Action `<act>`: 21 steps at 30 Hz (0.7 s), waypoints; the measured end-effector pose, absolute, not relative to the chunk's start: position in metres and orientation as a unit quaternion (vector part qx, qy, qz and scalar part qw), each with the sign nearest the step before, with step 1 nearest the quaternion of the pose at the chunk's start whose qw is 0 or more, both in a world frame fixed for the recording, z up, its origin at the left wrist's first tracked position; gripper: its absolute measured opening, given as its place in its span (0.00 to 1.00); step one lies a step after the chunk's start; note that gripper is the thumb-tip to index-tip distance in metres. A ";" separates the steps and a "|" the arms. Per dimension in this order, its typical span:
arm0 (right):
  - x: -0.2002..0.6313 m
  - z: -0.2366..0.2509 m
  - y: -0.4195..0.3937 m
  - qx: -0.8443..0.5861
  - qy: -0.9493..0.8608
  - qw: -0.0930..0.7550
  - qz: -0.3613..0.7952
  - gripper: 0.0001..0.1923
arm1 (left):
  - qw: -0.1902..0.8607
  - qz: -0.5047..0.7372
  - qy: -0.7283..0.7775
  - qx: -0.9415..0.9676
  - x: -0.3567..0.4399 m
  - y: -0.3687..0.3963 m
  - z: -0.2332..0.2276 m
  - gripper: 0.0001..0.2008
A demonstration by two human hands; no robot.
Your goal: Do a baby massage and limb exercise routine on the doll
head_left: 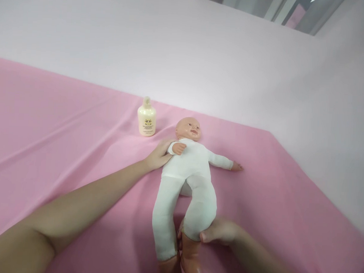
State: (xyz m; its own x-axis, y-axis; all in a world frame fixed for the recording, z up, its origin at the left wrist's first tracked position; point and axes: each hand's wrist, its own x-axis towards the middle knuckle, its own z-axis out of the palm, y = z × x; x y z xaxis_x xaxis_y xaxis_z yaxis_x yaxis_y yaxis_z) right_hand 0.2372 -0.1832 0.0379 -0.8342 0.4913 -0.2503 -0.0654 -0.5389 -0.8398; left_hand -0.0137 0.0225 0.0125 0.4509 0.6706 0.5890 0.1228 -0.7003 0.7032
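A baby doll [189, 161] with a white cloth body lies on its back, its head away from me and its feet toward me. My left hand [160, 155] is at the doll's arm and side, on the left of the picture; the fingers are partly hidden behind the doll's arm. Around the doll's lower leg, on the right side of the picture, my right hand [215, 231] is closed, thumb in front and fingertips showing on the inner side. The doll's other arm stretches out to the right.
A cream pump bottle [147, 121] with a printed label stands upright beyond my left hand. Pink cloth [87, 152] with some folds covers the surface. A pale wall [162, 43] rises behind, with a window-like opening [266, 7] at the top right.
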 end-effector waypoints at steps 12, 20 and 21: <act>0.235 0.038 -0.184 -0.241 -0.443 0.176 0.845 0.31 | 0.307 0.460 0.237 0.799 -0.012 0.022 0.016 0.20; 0.235 0.034 -0.185 -0.229 -0.443 0.181 0.847 0.28 | 0.300 0.462 0.239 0.800 -0.013 0.022 0.015 0.19; 0.235 0.035 -0.185 -0.228 -0.443 0.181 0.848 0.28 | 0.300 0.461 0.239 0.800 -0.013 0.022 0.015 0.18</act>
State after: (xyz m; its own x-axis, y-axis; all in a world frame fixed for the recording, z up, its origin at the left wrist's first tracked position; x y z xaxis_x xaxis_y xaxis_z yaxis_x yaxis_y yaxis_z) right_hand 0.2355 -0.1846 0.0347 -0.8309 0.5082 -0.2264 -0.1046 -0.5423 -0.8336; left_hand -0.0130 0.0222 0.0150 0.4601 0.6590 0.5950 0.1051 -0.7058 0.7005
